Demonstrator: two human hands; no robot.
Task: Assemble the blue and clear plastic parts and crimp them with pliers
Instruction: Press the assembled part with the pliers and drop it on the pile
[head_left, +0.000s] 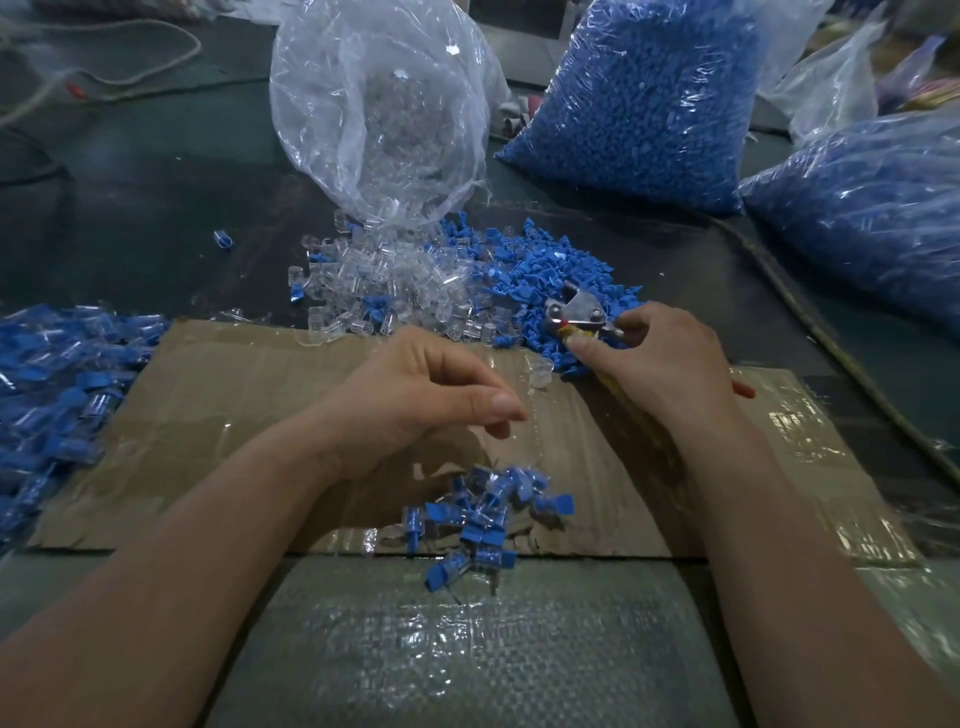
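My right hand (660, 358) grips the pliers (576, 312), whose metal jaws point left over a pile of loose blue parts (535, 270). Beside that pile lies a heap of clear parts (384, 286), spilled from a clear bag. My left hand (421, 395) hovers over the cardboard sheet (234, 415) with its fingers loosely curled and nothing visible in them. A small heap of assembled blue-and-clear pieces (478, 519) lies just below it at the cardboard's near edge. One clear part (540, 371) sits alone between my hands.
A clear bag (379, 104) of clear parts stands at the back centre. Two bags of blue parts (644, 98) (862, 208) stand at the back right. A large pile of assembled pieces (57, 384) lies at the left. A woven sack (467, 649) covers the near surface.
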